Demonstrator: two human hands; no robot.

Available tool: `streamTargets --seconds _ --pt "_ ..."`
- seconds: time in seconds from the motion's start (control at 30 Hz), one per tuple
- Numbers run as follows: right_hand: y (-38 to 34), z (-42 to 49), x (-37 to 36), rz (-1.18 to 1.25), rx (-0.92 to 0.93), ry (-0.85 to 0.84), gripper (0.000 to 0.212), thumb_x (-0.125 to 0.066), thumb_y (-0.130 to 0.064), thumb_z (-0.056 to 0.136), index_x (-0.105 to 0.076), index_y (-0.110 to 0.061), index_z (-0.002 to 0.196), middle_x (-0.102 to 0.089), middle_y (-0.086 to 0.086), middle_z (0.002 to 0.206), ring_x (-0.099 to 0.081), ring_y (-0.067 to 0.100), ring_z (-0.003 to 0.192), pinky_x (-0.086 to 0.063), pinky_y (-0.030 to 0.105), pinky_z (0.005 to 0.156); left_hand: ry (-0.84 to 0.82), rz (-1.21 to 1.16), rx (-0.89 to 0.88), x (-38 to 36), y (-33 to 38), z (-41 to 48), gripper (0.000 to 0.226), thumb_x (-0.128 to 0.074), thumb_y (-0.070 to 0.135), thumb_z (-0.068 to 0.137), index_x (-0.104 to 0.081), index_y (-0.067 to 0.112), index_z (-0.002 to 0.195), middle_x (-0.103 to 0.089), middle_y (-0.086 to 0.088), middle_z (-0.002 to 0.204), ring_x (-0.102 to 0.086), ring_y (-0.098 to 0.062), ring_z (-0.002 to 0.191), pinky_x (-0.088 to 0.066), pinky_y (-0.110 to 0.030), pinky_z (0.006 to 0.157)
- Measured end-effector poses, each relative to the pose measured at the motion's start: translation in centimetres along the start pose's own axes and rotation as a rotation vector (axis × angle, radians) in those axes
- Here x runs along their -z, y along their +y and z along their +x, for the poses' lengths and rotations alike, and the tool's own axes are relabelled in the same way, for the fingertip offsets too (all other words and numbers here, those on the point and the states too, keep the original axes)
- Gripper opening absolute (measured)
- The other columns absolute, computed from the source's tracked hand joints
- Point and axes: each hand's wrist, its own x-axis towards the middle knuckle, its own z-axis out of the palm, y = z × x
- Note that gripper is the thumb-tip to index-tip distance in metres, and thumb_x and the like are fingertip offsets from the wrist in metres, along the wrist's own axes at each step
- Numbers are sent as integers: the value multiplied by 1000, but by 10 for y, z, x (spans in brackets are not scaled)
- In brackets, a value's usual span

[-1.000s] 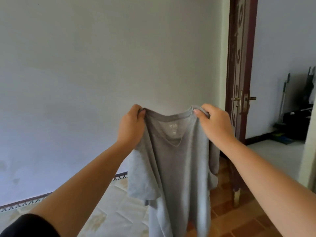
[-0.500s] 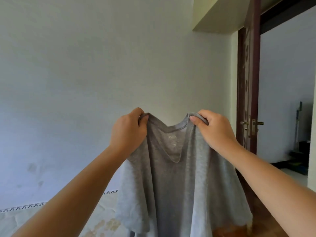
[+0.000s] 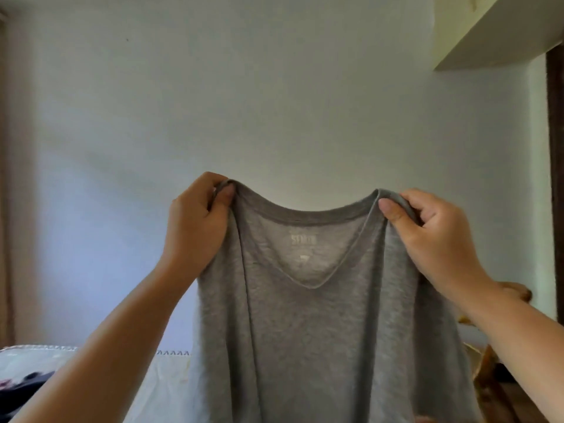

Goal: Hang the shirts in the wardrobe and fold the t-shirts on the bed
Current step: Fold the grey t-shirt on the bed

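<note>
Behind both raised hands stands a pale wall (image 3: 274, 102), and below the left forearm lies a white bed (image 3: 164, 383) with a dark garment (image 3: 27, 381) at its near-left edge. Between the hands hangs a grey t-shirt (image 3: 320, 331), its V-neck facing the camera. Left hand (image 3: 198, 227) pinches the shoulder seam beside the collar; right hand (image 3: 436, 236) pinches the opposite shoulder, thumb on top.
</note>
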Motion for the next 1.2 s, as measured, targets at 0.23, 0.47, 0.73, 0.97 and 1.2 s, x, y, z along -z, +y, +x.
streamTargets --seconds 0.23,0.47,0.73,0.97,1.2 --pt "62 -53 -78 -47 -272 -320 48 -65 -17 86 -31 -17 52 -27 -5 49 -32 9 45 -27 20 49 -526 28 418 7 -115 -26 19 -62 23 90 -66 23 71 -63 0 61 -53 -15 60 -41 -28 62" --pt "135 -165 -163 -131 -541 -701 46 -58 -24 92 -31 -16 57 -30 -1 53 -29 12 50 -29 19 49 -985 358 679 -32 -241 -151 9 -59 28 92 -58 22 86 -60 0 81 -56 -17 81 -38 -24 66" --pt "222 -255 -242 -270 -769 -908 39 -52 -17 96 -34 -19 61 -37 -5 60 -35 6 56 -22 22 50 -1312 508 740 -86 -363 -240 35 -62 37 88 -43 16 67 -45 2 70 -45 -18 75 -30 -26 57" --pt "277 -331 -279 -387 -957 -1095 30 -46 -18 97 -39 -18 68 -48 0 74 -49 18 71 -33 25 55 -1424 556 829 -135 -436 -321 16 -46 23 97 -54 10 92 -58 -13 102 -55 -29 101 -39 -29 78" --pt "318 -409 -308 -496 -985 -1338 14 -37 -14 97 -41 -15 84 -56 11 112 -53 29 100 -34 28 72 -1324 565 1050 -149 -484 -428 26 -43 31 98 -62 13 103 -55 -12 116 -49 -31 112 -38 -34 92"
